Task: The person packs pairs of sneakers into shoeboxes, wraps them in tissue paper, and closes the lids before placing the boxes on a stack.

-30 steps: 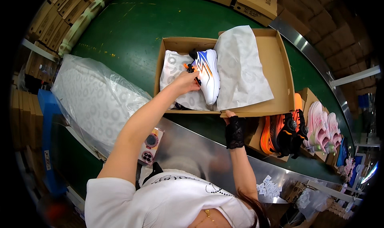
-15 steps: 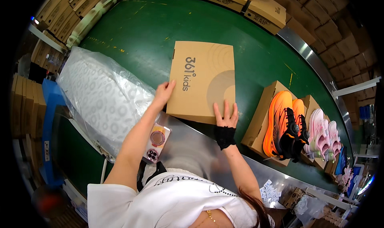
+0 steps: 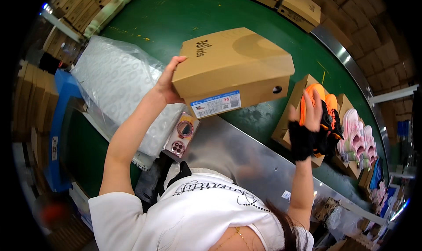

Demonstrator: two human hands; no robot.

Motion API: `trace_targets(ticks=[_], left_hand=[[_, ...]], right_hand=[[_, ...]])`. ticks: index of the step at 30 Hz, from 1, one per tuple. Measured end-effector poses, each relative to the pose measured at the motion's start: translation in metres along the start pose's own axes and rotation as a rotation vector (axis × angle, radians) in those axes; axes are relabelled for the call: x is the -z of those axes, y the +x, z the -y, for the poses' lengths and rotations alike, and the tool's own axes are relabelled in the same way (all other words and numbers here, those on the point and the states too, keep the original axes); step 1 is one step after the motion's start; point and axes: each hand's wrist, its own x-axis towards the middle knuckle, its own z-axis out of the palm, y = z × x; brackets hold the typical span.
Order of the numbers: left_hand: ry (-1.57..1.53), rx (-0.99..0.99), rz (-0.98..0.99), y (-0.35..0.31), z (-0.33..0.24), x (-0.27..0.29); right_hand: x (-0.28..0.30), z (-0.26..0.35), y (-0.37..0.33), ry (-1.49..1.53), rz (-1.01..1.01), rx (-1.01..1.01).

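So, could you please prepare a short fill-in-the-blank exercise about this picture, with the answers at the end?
1. The left hand grips a cardboard box whose label has a ____ stripe along its top.
2. The wrist cover on the right hand is ____ in colour.
3. In the picture, the pink shoes are to the ____ of the orange shoes.
4. The table surface is ____.

Missing words: blue; black; right; green.

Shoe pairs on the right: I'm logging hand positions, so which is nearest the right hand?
The orange-and-black pair: the right hand partly covers it in this view, while the pink pair sits farther right, uncovered.
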Motion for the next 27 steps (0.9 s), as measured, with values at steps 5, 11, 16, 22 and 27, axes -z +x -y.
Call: trace_targets(ticks=[5, 11, 16, 22, 27], left_hand=[[-0.087, -0.177, -0.046, -0.080, -0.013, 0.003], [-0.229, -0.386, -0.247, -0.167, 0.002, 0.042], [-0.362, -0.600, -0.408, -0.213, 0.031, 0.080], [-0.630, -0.796, -0.928, -0.273, 0.103, 0.134], [-1.028, -0.745, -1.233, -0.284, 0.150, 0.227]], right_hand=[[0.075, -0.099, -0.059, -0.360, 0.080, -0.015], [0.099, -0.114, -0.086, -0.432, 0.410, -0.416], [0.115, -0.097, -0.072, -0.518, 0.729, -0.445], [0.096, -0.102, -0.056, -0.208, 0.582, -0.245], [0.118, -0.094, -0.045, -0.245, 0.564, -0.274]])
